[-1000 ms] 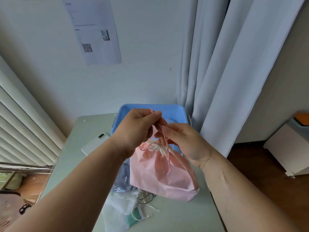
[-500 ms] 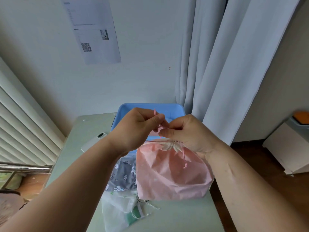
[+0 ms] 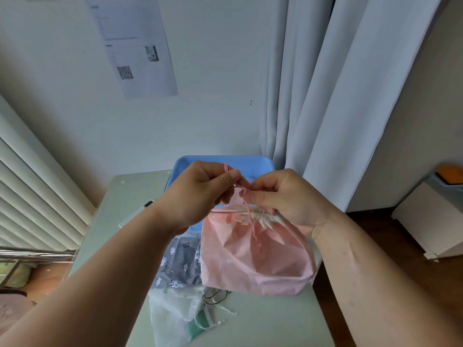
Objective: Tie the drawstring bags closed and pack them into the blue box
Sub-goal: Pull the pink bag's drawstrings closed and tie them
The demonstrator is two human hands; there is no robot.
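Note:
A pink drawstring bag (image 3: 253, 261) hangs in the air above the table, its mouth gathered shut. My left hand (image 3: 198, 194) pinches one pink cord end that sticks up past its fingers. My right hand (image 3: 283, 199) pinches the other cord just above the gathered mouth; a loose pink cord end (image 3: 251, 226) dangles down the bag's front. Behind both hands stands the blue box (image 3: 250, 166), mostly hidden. On the table below lie a grey printed bag (image 3: 179, 266) and a translucent white bag (image 3: 175, 314) with green inside.
A white phone (image 3: 140, 211) lies on the pale green table (image 3: 263, 326) to the left of the box. Curtains hang at the back right, blinds at the left. A white cabinet stands on the floor at the far right.
The bag has been lifted and swung slightly right, and its mouth is drawn tighter. My right hand rose to meet my left over the gathered mouth, both working the cords.

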